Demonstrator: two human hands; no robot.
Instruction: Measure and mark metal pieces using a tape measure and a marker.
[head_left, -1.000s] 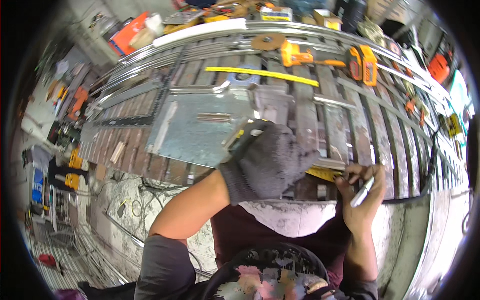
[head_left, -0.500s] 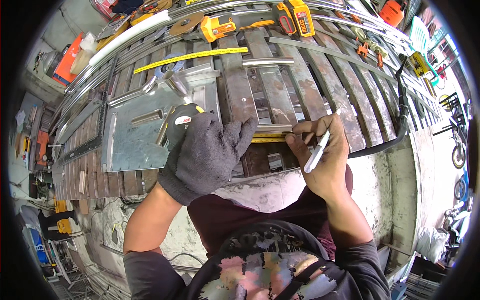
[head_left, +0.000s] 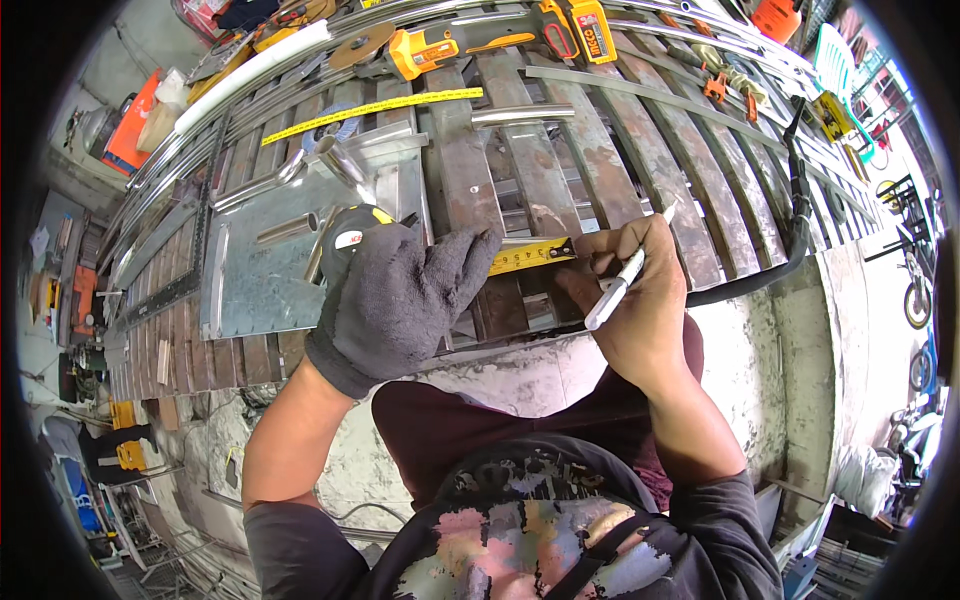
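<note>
My left hand point(head_left: 385, 300), in a dark grey glove, is closed around a tape measure point(head_left: 345, 238) with a black and yellow case. Its yellow blade point(head_left: 530, 257) comes out past the gloved fingers toward my right hand. A thin strip of a short metal tube point(head_left: 515, 240) shows just behind the blade. My bare right hand point(head_left: 640, 305) grips a white marker pen point(head_left: 618, 290), its tip pointing away from me. The fingertips of that hand are close to the blade's dark end; whether they touch it I cannot tell.
Rusty slats point(head_left: 540, 170) form the bench top. A metal sheet point(head_left: 260, 290) with tube pieces lies at left. Another short tube point(head_left: 523, 114), a loose yellow rule strip point(head_left: 370, 115) and a yellow angle grinder point(head_left: 425, 52) lie farther back. A black cable point(head_left: 745, 293) runs along the right.
The tape blade has risen and turned its face more toward me, now covering most of the tube behind it. Both hands have shifted slightly left, still holding the tape measure and marker.
</note>
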